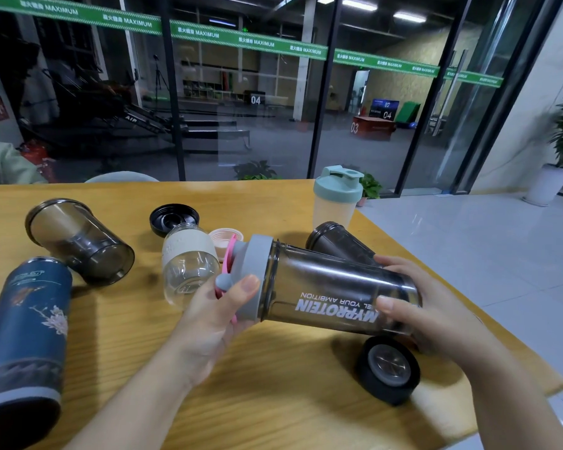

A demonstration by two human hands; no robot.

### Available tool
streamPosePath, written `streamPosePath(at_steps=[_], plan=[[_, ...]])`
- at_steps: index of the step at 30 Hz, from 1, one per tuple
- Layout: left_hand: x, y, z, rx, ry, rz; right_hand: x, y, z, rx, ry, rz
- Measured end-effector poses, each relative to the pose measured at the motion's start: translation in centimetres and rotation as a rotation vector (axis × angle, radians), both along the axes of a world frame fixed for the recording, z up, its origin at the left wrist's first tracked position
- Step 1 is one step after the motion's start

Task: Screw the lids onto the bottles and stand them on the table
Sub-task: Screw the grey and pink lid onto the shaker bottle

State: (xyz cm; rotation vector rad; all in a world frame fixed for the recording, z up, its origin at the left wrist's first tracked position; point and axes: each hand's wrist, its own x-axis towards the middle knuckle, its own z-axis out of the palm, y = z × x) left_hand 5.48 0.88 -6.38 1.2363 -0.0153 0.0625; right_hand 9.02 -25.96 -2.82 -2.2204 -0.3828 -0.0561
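Now, with my left hand (218, 316) gripping the grey lid (255, 271) and my right hand (413, 300) clasping the shaker (332, 287), held sideways above the counter (273, 384), I'd turn the lid squarely till snug; then stand it upright.

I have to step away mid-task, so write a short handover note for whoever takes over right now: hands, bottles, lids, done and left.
Left hand grips the grey lid with pink loop; right hand holds the base of the smoky dark MYPROTEIN shaker bottle, held sideways above the wooden table. Whether the lid is fully tight cannot be told.

Done: the frosted bottle with mint-green lid stands capped.

Left: stand this shaker up. Lying uncapped: two smoky dark cups, the clear glass bottle with white sleeve, the blue flower-printed flask. Loose lids: black, pink, black with metal centre.
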Motion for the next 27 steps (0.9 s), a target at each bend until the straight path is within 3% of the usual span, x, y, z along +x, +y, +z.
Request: streamPosePath(at_steps=[6,11,15,18,23,27], plan=[[-0.1,0.6,0.2,0.063,-0.156,-0.069,1.6,-1.0,-1.1,-0.024,0.143,0.032],[-0.1,0.5,0.1,0.082,-0.217,-0.064,5.2,-1.8,-3.2,0.147,0.376,-0.086],[-0.2,0.2,0.3,0.001,-0.232,-0.067,3.5,-0.9,-2.9,0.363,0.268,-0.114],[-0.2,0.0,0.4,-0.043,-0.236,-0.073,1.7,-0.5,-1.5,0.224,0.046,0.047],[-0.3,0.1,0.8,-0.103,-0.211,-0.047,-1.6,0.2,-0.4,0.232,-0.202,0.184],[-0.3,0.1,1.0,-0.173,-0.205,-0.034,-1.7,0.3,-0.1,0.282,-0.171,0.244]])
